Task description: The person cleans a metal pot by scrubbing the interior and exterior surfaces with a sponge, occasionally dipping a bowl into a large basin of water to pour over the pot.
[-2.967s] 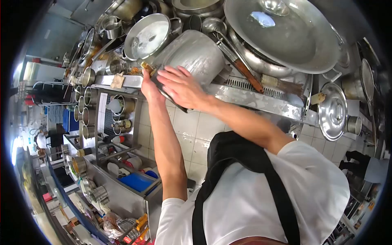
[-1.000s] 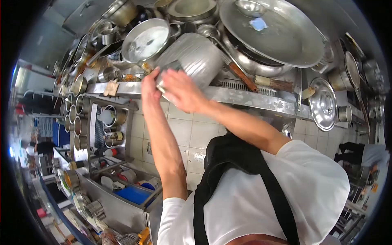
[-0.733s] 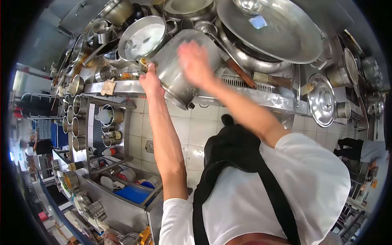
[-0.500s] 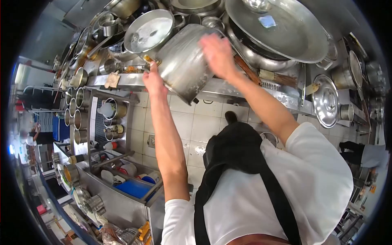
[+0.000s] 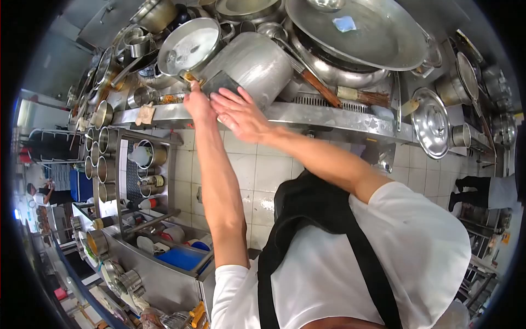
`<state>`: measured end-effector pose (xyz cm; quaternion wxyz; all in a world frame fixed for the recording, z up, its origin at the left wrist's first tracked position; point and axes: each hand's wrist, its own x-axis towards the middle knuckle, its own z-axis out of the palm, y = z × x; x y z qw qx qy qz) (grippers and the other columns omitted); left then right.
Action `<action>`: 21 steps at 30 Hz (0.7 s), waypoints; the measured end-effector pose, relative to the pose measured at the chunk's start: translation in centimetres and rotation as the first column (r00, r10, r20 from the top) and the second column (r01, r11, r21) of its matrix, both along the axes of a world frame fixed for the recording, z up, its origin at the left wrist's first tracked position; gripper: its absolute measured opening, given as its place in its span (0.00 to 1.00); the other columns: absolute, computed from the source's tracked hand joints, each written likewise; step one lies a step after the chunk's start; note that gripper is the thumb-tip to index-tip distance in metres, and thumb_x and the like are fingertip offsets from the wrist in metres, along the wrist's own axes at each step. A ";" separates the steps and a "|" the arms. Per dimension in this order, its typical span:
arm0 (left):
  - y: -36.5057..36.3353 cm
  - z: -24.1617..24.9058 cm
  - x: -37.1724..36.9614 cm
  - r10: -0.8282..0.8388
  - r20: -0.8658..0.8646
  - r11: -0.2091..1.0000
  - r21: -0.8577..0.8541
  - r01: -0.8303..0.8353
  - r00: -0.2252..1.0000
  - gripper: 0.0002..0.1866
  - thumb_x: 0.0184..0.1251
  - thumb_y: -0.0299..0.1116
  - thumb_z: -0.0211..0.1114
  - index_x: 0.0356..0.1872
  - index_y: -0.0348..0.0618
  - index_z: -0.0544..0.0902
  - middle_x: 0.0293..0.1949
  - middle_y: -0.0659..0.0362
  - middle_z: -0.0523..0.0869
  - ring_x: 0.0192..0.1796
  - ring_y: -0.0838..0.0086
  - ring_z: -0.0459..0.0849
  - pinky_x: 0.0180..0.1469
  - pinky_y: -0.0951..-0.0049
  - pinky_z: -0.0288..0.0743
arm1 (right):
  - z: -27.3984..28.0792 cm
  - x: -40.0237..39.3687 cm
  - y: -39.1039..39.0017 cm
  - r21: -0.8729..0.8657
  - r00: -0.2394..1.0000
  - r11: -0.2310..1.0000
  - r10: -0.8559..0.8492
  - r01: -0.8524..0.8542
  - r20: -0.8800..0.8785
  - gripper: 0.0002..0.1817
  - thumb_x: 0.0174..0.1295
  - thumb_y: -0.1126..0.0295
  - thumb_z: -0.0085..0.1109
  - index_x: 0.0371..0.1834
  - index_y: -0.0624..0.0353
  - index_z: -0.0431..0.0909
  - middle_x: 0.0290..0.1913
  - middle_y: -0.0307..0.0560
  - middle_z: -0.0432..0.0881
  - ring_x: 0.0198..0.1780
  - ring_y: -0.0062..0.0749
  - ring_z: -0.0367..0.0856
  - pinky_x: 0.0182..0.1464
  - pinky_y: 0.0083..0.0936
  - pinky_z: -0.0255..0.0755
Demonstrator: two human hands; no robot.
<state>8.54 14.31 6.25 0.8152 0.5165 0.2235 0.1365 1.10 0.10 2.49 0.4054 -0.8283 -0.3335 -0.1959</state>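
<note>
A large, worn metal pot (image 5: 255, 63) lies tilted on its side at the counter's front edge. My left hand (image 5: 198, 103) is closed at the pot's near left end, beside a yellowish fitting that is partly covered by the fingers. My right hand (image 5: 238, 112) is open and flat, fingers stretched toward the left hand, over the pot's near end. Whether its fingertips touch the metal cannot be made out. A shallow two-handled pan (image 5: 189, 46) with whitish liquid stands just behind the pot.
A very wide pan (image 5: 378, 41) with a light blue piece in it fills the back right. Brushes (image 5: 364, 96) and a round lid (image 5: 433, 123) lie to the right. A rack with metal containers (image 5: 107, 140) stands at left. Another person (image 5: 487, 192) is at far right.
My right hand has moved left and down from the pot's upper side to its near end. The pot has turned and rests farther onto the counter. My left hand keeps its hold.
</note>
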 end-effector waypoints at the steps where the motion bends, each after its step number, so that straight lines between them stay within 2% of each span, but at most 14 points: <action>1: 0.6 -1.1 -0.4 -0.004 -0.015 1.000 0.007 0.004 1.000 0.22 0.80 0.38 0.63 0.60 0.27 0.74 0.54 0.46 0.84 0.52 0.62 0.84 0.54 0.58 0.81 | -0.7 -0.1 -1.3 0.007 1.000 1.000 -0.004 0.004 -0.015 0.25 0.78 0.61 0.48 0.74 0.54 0.75 0.77 0.46 0.73 0.81 0.44 0.64 0.82 0.54 0.46; 3: 1.5 -2.0 0.1 -0.007 0.050 1.000 0.002 0.007 0.999 0.22 0.80 0.38 0.62 0.60 0.27 0.74 0.55 0.45 0.83 0.53 0.62 0.84 0.54 0.57 0.81 | -0.9 4.3 -4.6 -0.126 0.966 0.973 -0.168 0.195 0.197 0.24 0.78 0.60 0.49 0.74 0.53 0.76 0.77 0.45 0.74 0.81 0.43 0.65 0.82 0.53 0.46; 4: 0.9 -1.4 -0.2 0.026 0.040 0.999 0.041 -0.027 0.999 0.23 0.80 0.38 0.63 0.60 0.26 0.73 0.55 0.45 0.83 0.52 0.62 0.84 0.54 0.59 0.81 | -1.3 7.2 -5.7 -0.114 0.904 0.906 -0.383 0.408 0.188 0.24 0.78 0.60 0.49 0.73 0.53 0.77 0.76 0.45 0.75 0.80 0.43 0.65 0.81 0.54 0.47; 5: 0.2 -1.2 0.1 0.037 0.047 0.999 0.036 -0.038 0.998 0.23 0.80 0.38 0.63 0.60 0.26 0.73 0.55 0.45 0.83 0.52 0.62 0.84 0.54 0.59 0.81 | -0.6 8.8 -5.6 0.020 0.860 0.860 -0.510 0.511 -0.017 0.24 0.79 0.60 0.47 0.73 0.53 0.76 0.76 0.45 0.75 0.81 0.43 0.65 0.81 0.54 0.47; 7: -1.2 -1.0 1.2 0.149 -0.011 0.974 0.177 -0.145 0.989 0.24 0.80 0.38 0.63 0.62 0.26 0.72 0.56 0.44 0.83 0.54 0.63 0.84 0.55 0.58 0.81 | -0.7 6.3 -1.0 0.123 0.893 0.885 -0.449 0.448 -0.025 0.23 0.81 0.59 0.45 0.72 0.53 0.78 0.77 0.44 0.74 0.82 0.41 0.63 0.81 0.55 0.46; 9: -0.4 0.1 0.9 0.066 -0.098 0.995 0.085 -0.058 0.993 0.24 0.80 0.40 0.64 0.61 0.27 0.73 0.55 0.44 0.84 0.49 0.60 0.87 0.48 0.57 0.84 | 0.9 0.3 0.9 0.121 0.998 0.991 -0.046 0.051 -0.042 0.23 0.81 0.59 0.46 0.71 0.55 0.79 0.77 0.45 0.74 0.81 0.41 0.65 0.82 0.55 0.44; 10: 0.7 -0.7 0.9 -0.014 -0.017 1.000 0.011 0.014 1.000 0.25 0.79 0.40 0.64 0.63 0.26 0.72 0.55 0.44 0.84 0.48 0.59 0.88 0.47 0.57 0.85 | 0.3 1.3 -0.6 -0.038 0.999 0.999 0.031 -0.031 -0.005 0.23 0.80 0.59 0.47 0.71 0.55 0.78 0.76 0.45 0.75 0.80 0.39 0.66 0.83 0.54 0.42; 12: 1.9 -2.4 0.7 -0.062 0.054 0.996 -0.063 0.065 0.997 0.27 0.81 0.40 0.62 0.67 0.26 0.71 0.55 0.45 0.85 0.46 0.60 0.88 0.45 0.60 0.84 | -0.1 6.1 -4.0 -0.099 0.990 0.995 -0.003 0.017 0.139 0.23 0.79 0.60 0.48 0.73 0.53 0.77 0.76 0.44 0.75 0.79 0.37 0.68 0.84 0.53 0.41; 13: 1.4 -2.4 0.9 -0.052 0.059 0.997 -0.062 0.056 0.997 0.27 0.81 0.40 0.62 0.67 0.26 0.71 0.55 0.45 0.85 0.46 0.60 0.88 0.45 0.60 0.84 | -0.2 9.3 -5.3 -0.050 0.949 0.955 -0.284 0.293 0.141 0.23 0.78 0.61 0.50 0.71 0.54 0.77 0.74 0.48 0.76 0.78 0.39 0.68 0.82 0.54 0.46; 14: 0.4 -2.3 1.1 0.065 -0.012 0.994 0.092 -0.064 0.998 0.26 0.81 0.40 0.61 0.66 0.26 0.72 0.55 0.45 0.85 0.44 0.61 0.88 0.44 0.61 0.84 | 0.0 10.9 -5.8 -0.005 0.832 0.838 -0.540 0.545 0.131 0.22 0.76 0.62 0.52 0.70 0.55 0.78 0.72 0.52 0.77 0.78 0.41 0.68 0.81 0.56 0.50; 15: -0.3 -2.0 2.0 0.183 -0.063 0.954 0.254 -0.161 0.981 0.24 0.82 0.39 0.60 0.65 0.26 0.74 0.54 0.46 0.86 0.43 0.62 0.87 0.43 0.63 0.83 | 0.4 10.1 -4.4 0.001 0.831 0.839 -0.538 0.544 0.138 0.22 0.76 0.62 0.52 0.70 0.55 0.78 0.72 0.52 0.77 0.78 0.41 0.68 0.81 0.56 0.50; 17: 0.4 -2.3 3.7 0.199 -0.022 0.940 0.285 -0.185 0.980 0.24 0.82 0.39 0.60 0.64 0.25 0.76 0.56 0.46 0.85 0.46 0.63 0.86 0.46 0.63 0.82 | 1.8 4.7 -0.9 -0.075 0.954 0.951 -0.299 0.299 0.009 0.23 0.77 0.62 0.51 0.71 0.54 0.77 0.74 0.53 0.75 0.79 0.43 0.65 0.80 0.56 0.52; 19: 2.0 -1.2 1.6 -0.057 -0.034 0.998 0.018 0.058 0.998 0.26 0.80 0.40 0.63 0.64 0.24 0.75 0.58 0.44 0.84 0.51 0.62 0.85 0.51 0.61 0.81 | 1.5 2.1 -2.4 0.106 0.997 0.994 0.028 -0.020 -0.072 0.24 0.79 0.58 0.47 0.73 0.53 0.76 0.76 0.48 0.73 0.80 0.43 0.64 0.81 0.56 0.51; 21: 2.2 -0.6 0.3 -0.073 -0.016 0.997 -0.038 0.072 0.997 0.24 0.79 0.40 0.64 0.61 0.24 0.77 0.56 0.45 0.84 0.53 0.62 0.83 0.54 0.59 0.79 | -1.2 4.7 -6.1 -0.204 0.963 0.977 0.002 0.055 0.271 0.23 0.77 0.62 0.49 0.73 0.52 0.77 0.76 0.49 0.74 0.79 0.43 0.67 0.80 0.55 0.52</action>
